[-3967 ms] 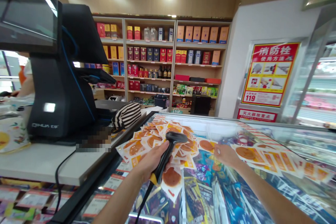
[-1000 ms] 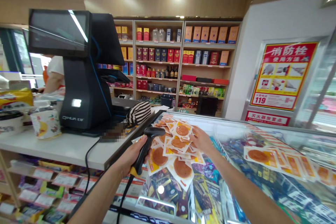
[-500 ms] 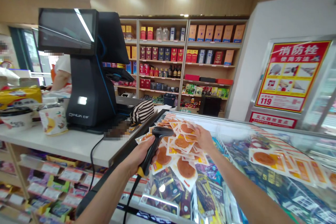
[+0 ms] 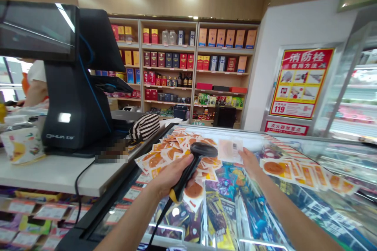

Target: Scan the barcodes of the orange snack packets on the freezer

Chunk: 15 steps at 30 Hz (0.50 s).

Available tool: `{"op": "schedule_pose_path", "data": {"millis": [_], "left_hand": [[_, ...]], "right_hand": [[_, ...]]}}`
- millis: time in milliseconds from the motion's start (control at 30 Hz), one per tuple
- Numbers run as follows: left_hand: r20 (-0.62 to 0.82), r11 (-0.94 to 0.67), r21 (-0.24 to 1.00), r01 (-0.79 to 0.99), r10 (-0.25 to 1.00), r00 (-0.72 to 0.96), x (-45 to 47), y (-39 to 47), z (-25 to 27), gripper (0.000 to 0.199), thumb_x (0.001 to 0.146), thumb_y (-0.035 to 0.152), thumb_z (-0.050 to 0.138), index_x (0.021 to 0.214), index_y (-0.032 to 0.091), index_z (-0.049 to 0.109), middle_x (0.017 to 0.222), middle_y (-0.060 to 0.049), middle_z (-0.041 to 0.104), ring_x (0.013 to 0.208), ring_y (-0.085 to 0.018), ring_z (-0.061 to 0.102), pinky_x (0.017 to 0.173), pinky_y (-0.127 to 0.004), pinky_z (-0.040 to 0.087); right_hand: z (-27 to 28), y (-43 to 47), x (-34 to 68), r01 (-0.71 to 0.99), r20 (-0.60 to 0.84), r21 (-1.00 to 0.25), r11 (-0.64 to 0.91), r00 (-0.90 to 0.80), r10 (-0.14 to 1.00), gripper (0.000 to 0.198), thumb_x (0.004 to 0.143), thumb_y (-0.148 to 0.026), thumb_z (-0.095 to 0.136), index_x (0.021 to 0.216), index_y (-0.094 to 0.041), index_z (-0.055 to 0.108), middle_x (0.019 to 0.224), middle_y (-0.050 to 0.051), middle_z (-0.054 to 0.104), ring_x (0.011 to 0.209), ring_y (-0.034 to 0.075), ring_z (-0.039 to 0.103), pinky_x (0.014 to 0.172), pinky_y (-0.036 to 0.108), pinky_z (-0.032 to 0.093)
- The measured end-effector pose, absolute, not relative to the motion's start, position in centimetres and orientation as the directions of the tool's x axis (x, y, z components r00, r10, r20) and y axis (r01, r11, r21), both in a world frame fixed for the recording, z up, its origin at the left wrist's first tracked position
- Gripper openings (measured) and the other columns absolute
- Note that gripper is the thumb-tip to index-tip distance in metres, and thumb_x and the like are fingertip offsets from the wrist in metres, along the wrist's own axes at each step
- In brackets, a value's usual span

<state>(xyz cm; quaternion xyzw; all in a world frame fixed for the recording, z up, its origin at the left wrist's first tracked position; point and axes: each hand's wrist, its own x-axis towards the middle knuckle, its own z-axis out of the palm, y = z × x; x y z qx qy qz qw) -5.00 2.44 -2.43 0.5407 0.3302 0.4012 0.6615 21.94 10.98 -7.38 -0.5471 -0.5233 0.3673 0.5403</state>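
Note:
My left hand is closed around the handle of a black barcode scanner with a yellow band near its cable. In my right hand is a flat, pale snack packet, gripped at its right edge. Its back faces me and a barcode shows on it. The scanner head is just left of this packet. A loose pile of orange-and-white packets, each with a round brown piece, spreads over the glass top behind and beside the scanner. Several more such packets lie in an overlapping row at the right.
Beneath the glass, a chest freezer holds colourful packages in wire baskets. On the left counter stand a cash register, a paper cup and a striped cloth item. A person's arm shows behind the register.
My right hand has moved right from the pile and now holds one packet with its barcode side showing. The scanner has shifted right. The view has turned right.

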Motion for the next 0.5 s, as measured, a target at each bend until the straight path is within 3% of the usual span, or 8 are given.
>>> {"op": "schedule_pose_path", "data": {"millis": [500], "left_hand": [[0.026,0.071,0.986,-0.150,0.826,0.563,-2.4,2.8,-3.2,0.037,0.070,0.050,0.041,0.064,0.014,0.045,0.056,0.000,0.051,0.038,-0.006,0.044,0.036,-0.018,0.030]], "right_hand": [[-8.5,10.3,23.7,0.210,0.150,-0.973,0.097,0.254,0.956,0.030,0.068,-0.031,0.037,0.094,-0.021,0.049,0.093,0.005,0.059,0.081,0.019,0.057,0.054,0.029,0.050]]}}
